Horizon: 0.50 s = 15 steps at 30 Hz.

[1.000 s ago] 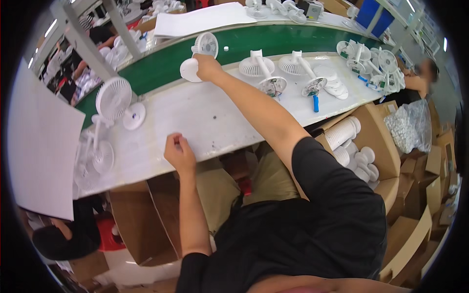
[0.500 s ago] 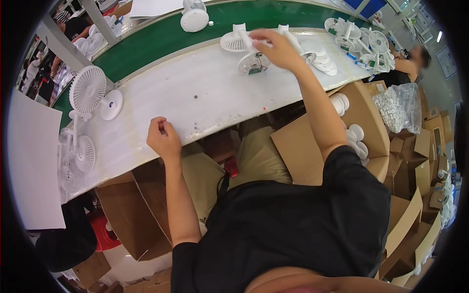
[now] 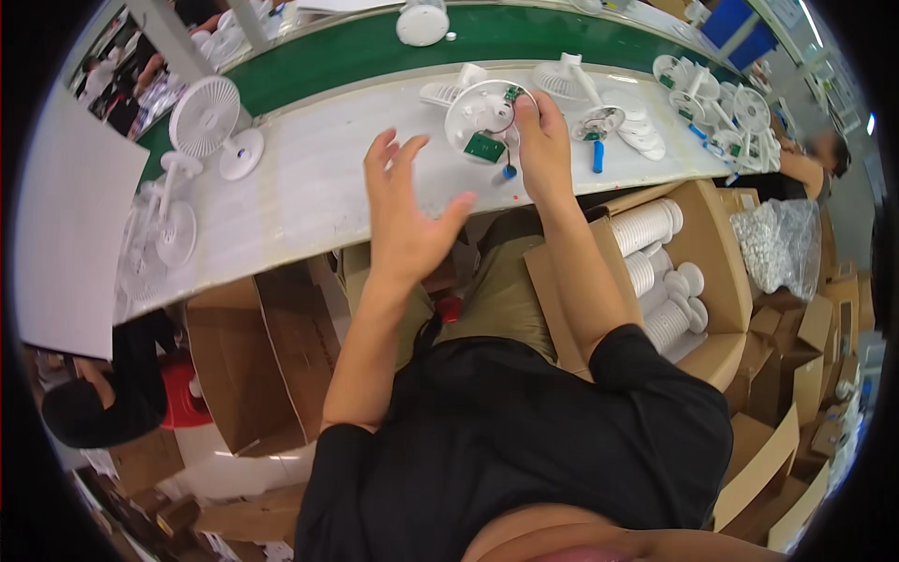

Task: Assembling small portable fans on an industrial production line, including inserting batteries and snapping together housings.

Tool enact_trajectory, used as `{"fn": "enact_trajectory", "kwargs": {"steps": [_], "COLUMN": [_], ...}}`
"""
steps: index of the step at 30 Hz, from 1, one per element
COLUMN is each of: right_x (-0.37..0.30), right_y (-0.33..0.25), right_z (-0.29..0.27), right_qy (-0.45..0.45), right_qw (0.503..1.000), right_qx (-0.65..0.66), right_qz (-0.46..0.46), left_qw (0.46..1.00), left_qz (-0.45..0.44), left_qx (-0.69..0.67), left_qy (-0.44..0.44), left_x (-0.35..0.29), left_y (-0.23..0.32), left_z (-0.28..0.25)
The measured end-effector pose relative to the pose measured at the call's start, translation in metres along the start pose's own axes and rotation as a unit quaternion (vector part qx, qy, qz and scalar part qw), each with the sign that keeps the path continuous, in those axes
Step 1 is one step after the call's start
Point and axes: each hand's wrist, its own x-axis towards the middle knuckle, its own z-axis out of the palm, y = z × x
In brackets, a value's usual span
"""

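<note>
A white desk fan, tipped so its open round base (image 3: 463,114) shows, is gripped at the base's right rim by my right hand (image 3: 545,150). Inside the base are a green circuit board (image 3: 484,147) and thin wires, and a small blue cylinder (image 3: 509,172) dangles beneath. My left hand (image 3: 407,225) is empty with its fingers spread, just to the left of and nearer than the base, not touching it. To the right lies another fan (image 3: 562,82) with its base open and a blue cylinder (image 3: 598,156) beside it. White round discs (image 3: 641,136) are piled next to that fan.
Assembled white fans (image 3: 205,117) stand at the table's left end; a cluster of opened fans (image 3: 749,108) fills the right end. A green belt (image 3: 524,39) runs behind, carrying a fan (image 3: 422,25). Cardboard boxes flank me, the right one (image 3: 716,253) holding stacked white discs.
My right hand has taken hold of the fan and brought its base nearer, turned open side toward me. My left hand has risen to the right from the table's front edge, its fingers opening out.
</note>
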Motion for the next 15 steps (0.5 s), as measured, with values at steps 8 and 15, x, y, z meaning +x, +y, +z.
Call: {"fn": "enact_trajectory", "kwargs": {"steps": [8,15], "right_x": [-0.081,-0.072], "right_y": [-0.045,-0.06], "right_z": [0.03,0.04], "right_qy": [-0.126,-0.114], "right_qw": [0.953,0.967], "right_qx": [0.236,-0.053], "right_qz": [0.143,-0.222], "left_qw": [0.999,0.961], "left_qz": [0.0,-0.13], "left_qx": [-0.037,-0.2], "left_qy": [-0.03,0.142], "left_x": [-0.016,-0.029], "left_y": [0.005,0.009], "left_z": [-0.026,-0.026]}}
